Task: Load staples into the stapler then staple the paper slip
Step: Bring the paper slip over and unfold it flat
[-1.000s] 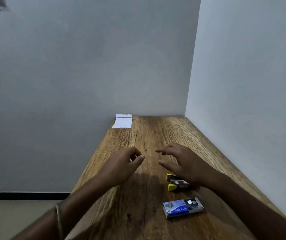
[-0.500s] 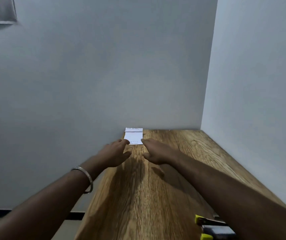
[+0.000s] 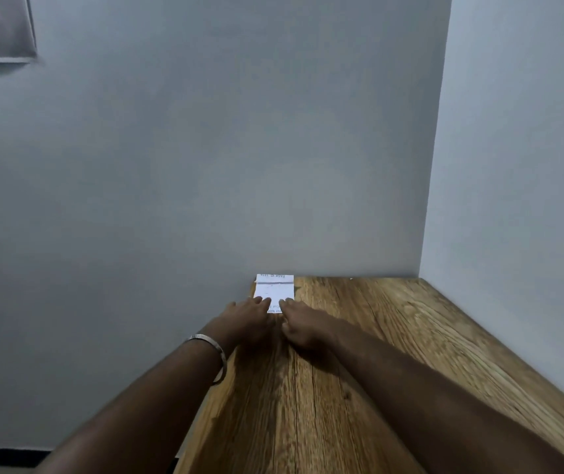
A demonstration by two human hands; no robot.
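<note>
A white paper slip [image 3: 274, 288] with faint print lies at the far left corner of the wooden table [image 3: 376, 354], against the back wall. Both my arms are stretched out to it. My left hand [image 3: 246, 316] lies flat with its fingertips on the slip's near left part. My right hand [image 3: 303, 325] lies beside it, fingertips on the slip's near right edge. The fingers of both hands look straight. The stapler and the staple box are out of the frame.
Grey walls close the table at the back and along the right side. The table's left edge drops off to the floor just left of my left arm. A metal bangle [image 3: 212, 354] sits on my left wrist.
Both hands have reached forward from the middle of the table onto the paper slip. My view has tilted up, so the stapler and the staple box have left the frame.
</note>
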